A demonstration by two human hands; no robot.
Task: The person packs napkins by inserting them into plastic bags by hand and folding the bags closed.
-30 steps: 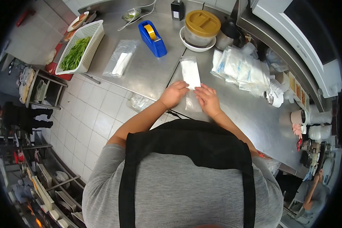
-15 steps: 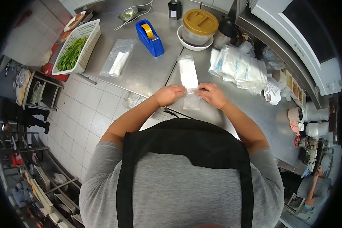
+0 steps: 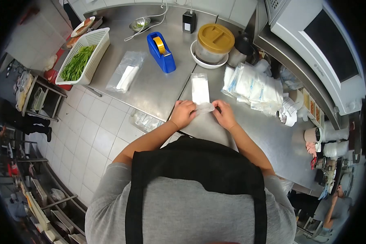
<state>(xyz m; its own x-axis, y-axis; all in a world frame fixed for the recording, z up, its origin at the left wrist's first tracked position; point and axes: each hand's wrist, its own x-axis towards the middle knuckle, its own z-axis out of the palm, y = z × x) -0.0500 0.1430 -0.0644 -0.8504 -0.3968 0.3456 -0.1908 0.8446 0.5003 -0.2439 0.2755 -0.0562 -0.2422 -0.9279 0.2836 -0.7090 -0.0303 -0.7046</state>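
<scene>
On the steel counter in front of me lies a clear plastic bag [image 3: 204, 108] with a flat white bundle [image 3: 200, 90], like folded paper or napkins, inside it. My left hand [image 3: 184, 114] pinches the near end of the bag at its left corner. At the right corner, my right hand [image 3: 224, 114] grips the same end between thumb and fingers. That near end is lifted and partly folded up between the two hands. A second clear bag [image 3: 128, 72] with a rolled white bundle lies farther left. Beyond my hands stands a blue tape dispenser [image 3: 162, 55] with yellow tape.
A white basket of green vegetables [image 3: 103, 49] stands at the left. Behind the bag, a tub with a yellow lid [image 3: 216, 37] sits in a white bowl [image 3: 207, 63]. Packed white bags [image 3: 256, 87] are piled to the right. Other people are at the far sides.
The bag's near end, flat toward me before, is now raised and folded back between my hands. Both hands have closed on its corners; the view has shifted slightly.
</scene>
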